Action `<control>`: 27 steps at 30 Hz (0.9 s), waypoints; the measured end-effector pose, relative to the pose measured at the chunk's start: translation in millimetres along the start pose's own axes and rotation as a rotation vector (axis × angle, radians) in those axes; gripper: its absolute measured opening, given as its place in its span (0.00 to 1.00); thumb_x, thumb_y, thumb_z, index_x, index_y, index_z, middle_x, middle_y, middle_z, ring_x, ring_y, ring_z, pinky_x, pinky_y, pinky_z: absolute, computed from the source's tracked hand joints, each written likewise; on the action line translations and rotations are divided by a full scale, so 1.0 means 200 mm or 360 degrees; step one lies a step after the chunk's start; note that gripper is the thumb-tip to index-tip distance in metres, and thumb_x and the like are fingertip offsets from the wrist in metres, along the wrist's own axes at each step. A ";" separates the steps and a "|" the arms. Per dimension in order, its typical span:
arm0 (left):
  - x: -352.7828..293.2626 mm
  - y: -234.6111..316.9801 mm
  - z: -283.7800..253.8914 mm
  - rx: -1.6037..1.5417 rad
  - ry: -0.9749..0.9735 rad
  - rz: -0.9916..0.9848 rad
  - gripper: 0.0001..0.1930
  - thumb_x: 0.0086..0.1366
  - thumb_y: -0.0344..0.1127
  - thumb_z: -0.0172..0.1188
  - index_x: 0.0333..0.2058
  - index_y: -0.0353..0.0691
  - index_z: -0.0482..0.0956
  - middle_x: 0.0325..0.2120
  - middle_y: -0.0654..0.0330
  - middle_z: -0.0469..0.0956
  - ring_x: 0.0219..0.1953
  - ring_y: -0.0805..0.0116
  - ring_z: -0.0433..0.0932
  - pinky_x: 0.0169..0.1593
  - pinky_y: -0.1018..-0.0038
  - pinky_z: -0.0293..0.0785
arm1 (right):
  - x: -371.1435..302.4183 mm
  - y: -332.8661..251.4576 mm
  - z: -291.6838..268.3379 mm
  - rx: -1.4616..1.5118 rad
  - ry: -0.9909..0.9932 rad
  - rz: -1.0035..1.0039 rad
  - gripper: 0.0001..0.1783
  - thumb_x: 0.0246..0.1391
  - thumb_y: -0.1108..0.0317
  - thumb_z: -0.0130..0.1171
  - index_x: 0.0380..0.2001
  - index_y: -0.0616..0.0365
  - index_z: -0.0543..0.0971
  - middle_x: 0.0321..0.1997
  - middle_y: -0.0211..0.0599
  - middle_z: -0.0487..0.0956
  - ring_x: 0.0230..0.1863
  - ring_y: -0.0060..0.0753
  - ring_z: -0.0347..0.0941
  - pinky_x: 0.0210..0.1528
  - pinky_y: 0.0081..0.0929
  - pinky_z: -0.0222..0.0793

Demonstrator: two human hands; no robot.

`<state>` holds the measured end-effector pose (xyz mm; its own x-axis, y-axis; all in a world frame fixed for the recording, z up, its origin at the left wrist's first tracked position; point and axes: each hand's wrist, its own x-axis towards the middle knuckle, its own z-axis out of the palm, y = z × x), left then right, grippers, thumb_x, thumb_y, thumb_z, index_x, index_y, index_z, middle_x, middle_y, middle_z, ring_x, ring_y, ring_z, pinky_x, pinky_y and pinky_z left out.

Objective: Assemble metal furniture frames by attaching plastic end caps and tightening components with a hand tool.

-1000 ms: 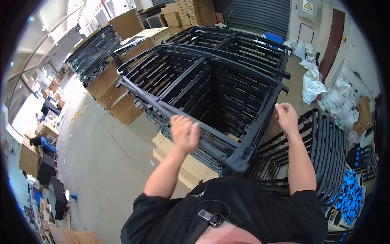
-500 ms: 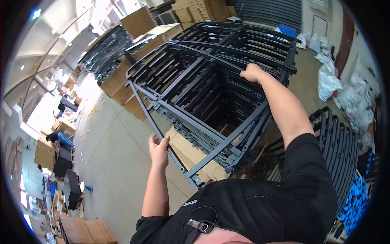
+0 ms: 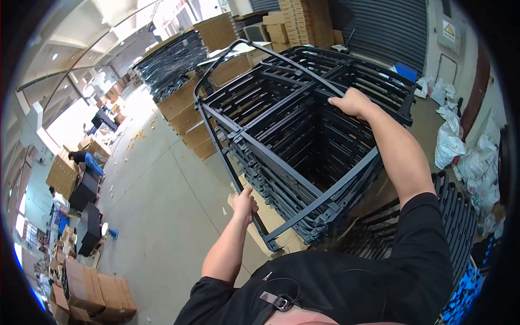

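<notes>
A dark grey metal tube frame (image 3: 304, 214) is held tilted between my two hands, its far corner raised. My left hand (image 3: 243, 206) is closed around the frame's left bar, near its front corner. On the opposite bar, my right hand (image 3: 352, 103) grips with the arm stretched forward. Beneath and behind it stands a tall stack of similar dark frames (image 3: 265, 187) with crossbars. Whether the held frame's near bar touches the stack I cannot tell.
Curved dark frames (image 3: 455, 216) stand in a row at my right. White plastic bags (image 3: 449, 141) line the right wall, near a roller shutter (image 3: 379, 32). Cardboard boxes (image 3: 187, 122) and wrapped bundles sit behind the stack. A person (image 3: 86, 161) bends over boxes far left.
The held frame's far side has risen off the stack and tilts up. My left hand has moved right and closed on its bar. My view has shifted.
</notes>
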<state>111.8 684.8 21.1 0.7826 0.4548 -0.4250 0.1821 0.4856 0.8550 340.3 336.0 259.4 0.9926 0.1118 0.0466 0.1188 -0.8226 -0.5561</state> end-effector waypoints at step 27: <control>-0.28 -0.57 -0.88 0.0218 -0.0840 0.0560 0.13 0.73 0.40 0.58 0.29 0.42 0.70 0.14 0.63 0.69 0.15 0.72 0.68 0.23 0.70 0.69 | -2.78 -1.08 -0.68 0.0997 0.1161 -0.0305 0.19 0.64 0.51 0.61 0.26 0.53 0.75 0.19 0.27 0.71 0.19 0.18 0.67 0.22 0.22 0.65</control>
<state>-56.9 735.3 -105.1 0.9904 0.1241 0.0609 -0.0916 0.2587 0.9616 -234.3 375.8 466.5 0.7542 -0.3328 0.5660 0.4543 -0.3579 -0.8158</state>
